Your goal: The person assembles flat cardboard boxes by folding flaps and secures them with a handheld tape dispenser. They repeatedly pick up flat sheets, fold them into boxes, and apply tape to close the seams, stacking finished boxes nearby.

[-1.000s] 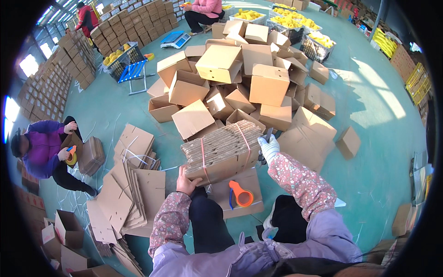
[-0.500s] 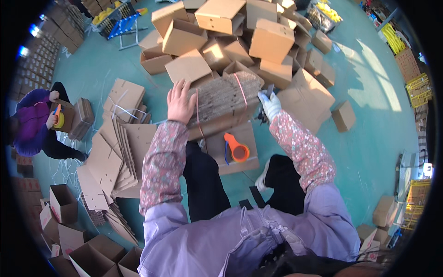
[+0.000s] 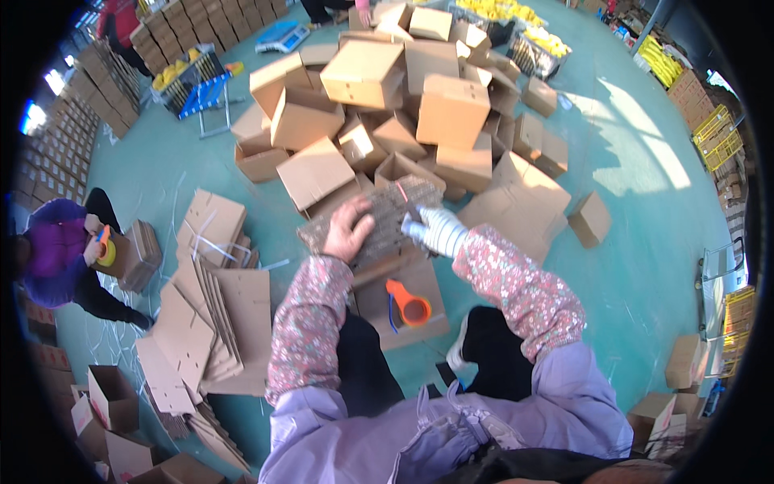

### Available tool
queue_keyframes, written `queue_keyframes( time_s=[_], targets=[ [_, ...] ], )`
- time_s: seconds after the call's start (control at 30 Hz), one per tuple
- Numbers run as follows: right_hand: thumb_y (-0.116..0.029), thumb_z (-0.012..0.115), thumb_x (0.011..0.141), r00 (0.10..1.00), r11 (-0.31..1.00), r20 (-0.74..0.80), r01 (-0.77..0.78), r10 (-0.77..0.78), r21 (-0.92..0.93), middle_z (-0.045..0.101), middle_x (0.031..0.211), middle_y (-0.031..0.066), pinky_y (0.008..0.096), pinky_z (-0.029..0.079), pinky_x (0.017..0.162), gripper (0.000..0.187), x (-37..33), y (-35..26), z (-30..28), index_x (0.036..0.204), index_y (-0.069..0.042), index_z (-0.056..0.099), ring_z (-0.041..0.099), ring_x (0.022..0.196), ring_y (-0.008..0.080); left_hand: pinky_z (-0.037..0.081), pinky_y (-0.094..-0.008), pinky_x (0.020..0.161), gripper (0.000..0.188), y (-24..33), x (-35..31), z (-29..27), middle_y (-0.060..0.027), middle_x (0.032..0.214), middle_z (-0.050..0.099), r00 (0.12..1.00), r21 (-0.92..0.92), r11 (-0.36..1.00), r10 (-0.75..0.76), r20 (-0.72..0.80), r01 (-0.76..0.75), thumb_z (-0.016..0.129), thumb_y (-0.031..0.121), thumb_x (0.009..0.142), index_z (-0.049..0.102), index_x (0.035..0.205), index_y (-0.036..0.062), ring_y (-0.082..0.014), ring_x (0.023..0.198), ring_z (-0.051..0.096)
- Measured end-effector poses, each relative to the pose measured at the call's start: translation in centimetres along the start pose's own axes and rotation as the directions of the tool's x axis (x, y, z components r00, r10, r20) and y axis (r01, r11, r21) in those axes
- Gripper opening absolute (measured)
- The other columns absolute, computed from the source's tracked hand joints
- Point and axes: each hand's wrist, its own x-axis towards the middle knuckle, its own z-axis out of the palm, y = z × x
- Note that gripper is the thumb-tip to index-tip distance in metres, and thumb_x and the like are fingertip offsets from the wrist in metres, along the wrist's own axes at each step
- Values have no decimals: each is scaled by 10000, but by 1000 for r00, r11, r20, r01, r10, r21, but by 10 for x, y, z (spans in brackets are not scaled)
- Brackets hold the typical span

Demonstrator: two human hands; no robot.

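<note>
A bundle of flattened cardboard boxes [image 3: 383, 222] stands in front of me, corrugated edges upward. A pink strap [image 3: 401, 192] shows near its far right end; the left strap seen before no longer shows. My bare left hand [image 3: 348, 231] rests on the bundle's left part, fingers loosely stretched and holding nothing. My right hand [image 3: 439, 231], in a white and blue glove, is closed around a small dark blade-like tool [image 3: 412, 216] at the bundle's right part. Nearer me, an orange tape dispenser [image 3: 413, 310] lies on a flat cardboard piece [image 3: 431, 324].
A big heap of made-up cartons [image 3: 363, 77] rises beyond the bundle. Flattened cartons [image 3: 189, 323] are stacked at left, open cartons [image 3: 113, 395] below them. At far left a person [image 3: 56, 246] holds another tape dispenser [image 3: 105, 247] on a box. A loose carton [image 3: 590, 219] lies at right.
My right hand has moved left and inward across the bundle with the dark tool. My left hand has shifted right and nearer me. The view has tilted up, showing more of the far floor.
</note>
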Motion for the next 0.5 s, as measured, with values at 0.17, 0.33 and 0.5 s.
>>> queue_keyframes(
  time_s=[0.17,0.33,0.5],
  targets=[
    [-358,506,876,982,962,184,93,-46,-255,630,737,100,356,484,606,327,24,-21,21,1008,-67,579,617,646,219,405,-264,847,275,-6,-9,4,-16,978,576,986,-279,947,-131,105,156,583,237,871,581,1079,58,-104,907,524],
    [-375,388,882,988,864,144,26,54,-503,619,998,186,446,453,822,405,55,-54,60,1071,-76,585,585,932,361,409,-216,700,177,-4,-14,12,36,793,545,958,-576,789,-285,-33,215,612,180,867,577,953,29,-48,737,478],
    [-353,465,861,984,913,167,128,-67,-387,620,1027,166,419,454,831,387,47,-51,50,1109,-72,563,575,962,357,392,-193,713,109,3,-12,12,45,821,536,950,-607,778,-291,-114,165,546,131,902,565,965,44,-37,753,465]
  ],
)
